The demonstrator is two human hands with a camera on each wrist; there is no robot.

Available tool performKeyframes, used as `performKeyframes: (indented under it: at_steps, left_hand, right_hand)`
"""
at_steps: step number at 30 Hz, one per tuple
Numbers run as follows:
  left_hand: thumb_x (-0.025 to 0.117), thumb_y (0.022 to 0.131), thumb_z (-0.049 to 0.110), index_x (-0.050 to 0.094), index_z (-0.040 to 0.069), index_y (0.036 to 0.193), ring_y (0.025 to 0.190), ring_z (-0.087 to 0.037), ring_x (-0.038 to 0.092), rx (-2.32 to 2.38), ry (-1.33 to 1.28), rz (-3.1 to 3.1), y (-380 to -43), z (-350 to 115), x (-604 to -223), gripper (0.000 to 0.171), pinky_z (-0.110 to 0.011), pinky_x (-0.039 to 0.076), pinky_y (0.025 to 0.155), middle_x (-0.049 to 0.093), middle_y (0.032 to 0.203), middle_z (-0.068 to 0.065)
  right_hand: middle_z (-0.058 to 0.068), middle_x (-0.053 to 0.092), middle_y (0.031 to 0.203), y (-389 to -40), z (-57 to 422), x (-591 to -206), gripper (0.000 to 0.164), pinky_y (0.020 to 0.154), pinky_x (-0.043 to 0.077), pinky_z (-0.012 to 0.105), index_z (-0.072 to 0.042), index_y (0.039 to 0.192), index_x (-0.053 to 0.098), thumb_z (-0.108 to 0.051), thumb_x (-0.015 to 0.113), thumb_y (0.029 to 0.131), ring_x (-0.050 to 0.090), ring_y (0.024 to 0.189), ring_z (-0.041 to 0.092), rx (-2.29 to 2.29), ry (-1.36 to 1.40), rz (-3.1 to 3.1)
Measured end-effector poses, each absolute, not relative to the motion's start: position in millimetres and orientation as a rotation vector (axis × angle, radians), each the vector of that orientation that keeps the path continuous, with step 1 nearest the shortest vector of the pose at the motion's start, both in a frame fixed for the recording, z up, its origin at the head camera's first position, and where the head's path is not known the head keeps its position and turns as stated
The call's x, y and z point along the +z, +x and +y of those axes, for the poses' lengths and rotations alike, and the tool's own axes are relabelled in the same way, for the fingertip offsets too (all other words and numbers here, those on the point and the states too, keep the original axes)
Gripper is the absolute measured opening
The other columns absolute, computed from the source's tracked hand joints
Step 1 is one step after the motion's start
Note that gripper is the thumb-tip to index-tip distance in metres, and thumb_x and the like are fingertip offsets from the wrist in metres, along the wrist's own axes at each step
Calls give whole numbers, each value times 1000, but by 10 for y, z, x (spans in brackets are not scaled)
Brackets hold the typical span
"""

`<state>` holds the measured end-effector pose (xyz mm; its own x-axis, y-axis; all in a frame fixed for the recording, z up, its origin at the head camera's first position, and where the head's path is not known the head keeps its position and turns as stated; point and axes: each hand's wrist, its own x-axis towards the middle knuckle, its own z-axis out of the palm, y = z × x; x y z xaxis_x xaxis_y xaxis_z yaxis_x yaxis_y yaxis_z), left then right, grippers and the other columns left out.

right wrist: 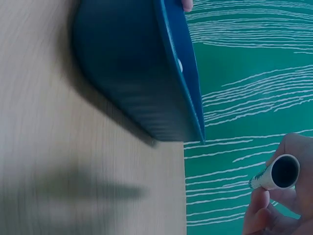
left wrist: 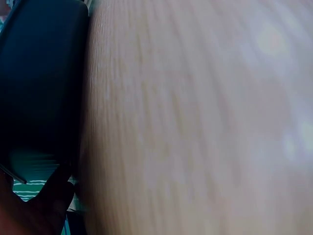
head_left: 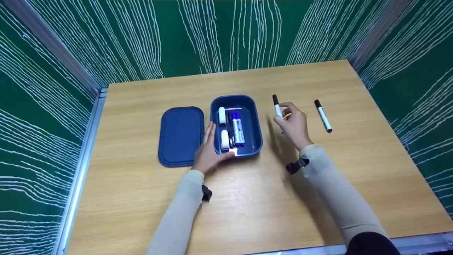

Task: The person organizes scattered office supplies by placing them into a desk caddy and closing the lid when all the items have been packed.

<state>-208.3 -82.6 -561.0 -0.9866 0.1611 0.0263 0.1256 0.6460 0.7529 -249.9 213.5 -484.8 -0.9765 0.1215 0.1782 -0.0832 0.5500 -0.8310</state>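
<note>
My right hand (head_left: 294, 124) pinches a white marker with a black cap (head_left: 277, 107) between thumb and fingers, tilted above the table right of a blue box (head_left: 261, 136). In the right wrist view the marker's dark round end (right wrist: 285, 171) faces the camera. At the box's near left corner rests my left hand (head_left: 207, 156), fingers straight along the left wall and thumb by the near rim. Inside the open box lie two blue markers (head_left: 238, 129), a dark slim pen (head_left: 230, 131) and two small white objects (head_left: 222, 116).
The blue lid (head_left: 180, 136) lies flat left of the box. Another black-capped white marker (head_left: 323, 116) lies on the wooden table (head_left: 247, 205), to the right of my right hand. Green walls with white lines (head_left: 191, 35) enclose the back and sides.
</note>
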Motion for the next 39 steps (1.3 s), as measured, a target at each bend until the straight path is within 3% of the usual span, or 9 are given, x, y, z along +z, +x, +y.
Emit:
performKeyframes:
  at_steps: [7,17,27,39]
  left_hand:
    - [71,62,76,4,30,157,143,-32,23,1277,236,2818,-2083,-829,-5614,126,-66,26,104,-6,161,16]
    - [70,60,79,6,28,158,140,-33,29,1276,242,2838,-2095,-831,-5629,127,-63,36,99,-7,160,19]
    - [70,62,77,5,29,157,143,-31,22,1279,252,2826,-2085,-834,-5615,125,-62,31,103,-8,160,20]
    - [76,66,68,6,28,158,142,-31,25,1290,257,2832,-2081,-814,-5616,123,-62,32,103,-6,160,19]
  right_hand:
    - [7,59,86,-2502,2001,-4823,41,47,45,21,-10,123,63,-8,65,81,55,66,18,1411,-21,-2543]
    - [6,58,80,-2535,1815,-4836,41,49,42,18,-8,118,66,-5,66,77,57,65,21,1450,5,-2501]
    - [8,59,81,-2542,1645,-4900,40,55,45,22,-7,116,66,-5,68,77,57,67,21,1491,9,-2554]
    - [7,58,79,-2572,1439,-5059,37,57,44,25,-3,114,66,-6,69,77,53,67,17,1408,84,-2578]
